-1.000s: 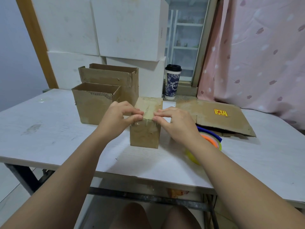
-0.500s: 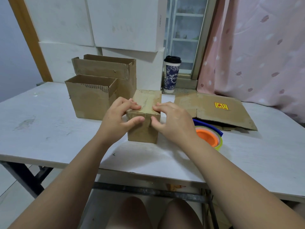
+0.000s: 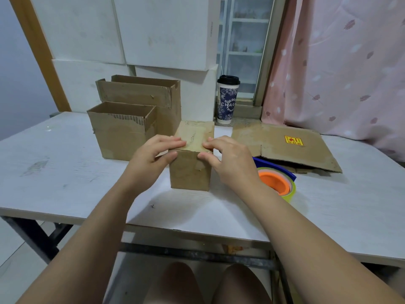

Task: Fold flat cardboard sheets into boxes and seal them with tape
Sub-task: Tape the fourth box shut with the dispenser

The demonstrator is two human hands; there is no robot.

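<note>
The small box [image 3: 190,172] stands centre-frame on the tabletop [image 3: 65,172]. Left hand [image 3: 151,159] and right hand [image 3: 230,161] press its near top edge, fingers [image 3: 173,141] together on top, thumbs on front. Tape roll [image 3: 276,183] lies just right.

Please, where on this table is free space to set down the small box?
Bare table lies left of the left hand, in front of the open box. Crowded right of the right hand: tape rolls, flat cardboard.
</note>
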